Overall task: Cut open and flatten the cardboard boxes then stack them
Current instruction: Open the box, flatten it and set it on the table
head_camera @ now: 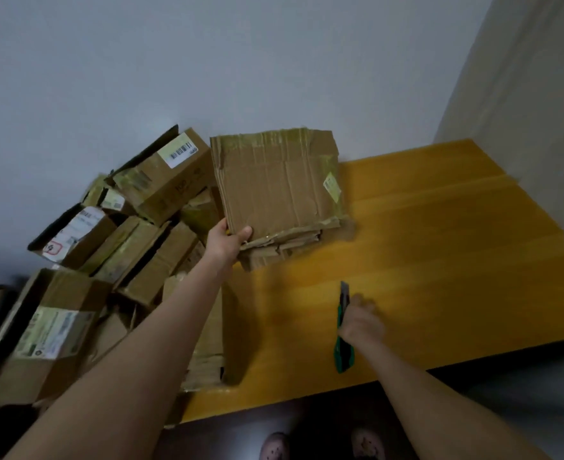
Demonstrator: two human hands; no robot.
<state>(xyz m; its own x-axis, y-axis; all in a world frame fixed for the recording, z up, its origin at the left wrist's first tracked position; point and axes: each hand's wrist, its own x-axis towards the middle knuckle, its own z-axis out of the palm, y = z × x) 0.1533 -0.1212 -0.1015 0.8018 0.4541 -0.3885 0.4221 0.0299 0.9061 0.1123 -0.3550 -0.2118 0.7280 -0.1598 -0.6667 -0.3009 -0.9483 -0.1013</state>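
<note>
Many uncut boxes (124, 227) crowd the frame's left; at centre the left hand (225, 242) pinches a flattened box (280, 180) by its corner, likely to lay it on the stack (283, 249) beneath. Lower right, the right hand (362, 323) meets the green knife (343, 355); blur hides any grip.

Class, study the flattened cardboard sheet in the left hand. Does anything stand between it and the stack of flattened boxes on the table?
Nothing visible does. The left hand holds the sheet directly over the stack; the green knife lies apart, nearer the front edge of the table.
</note>
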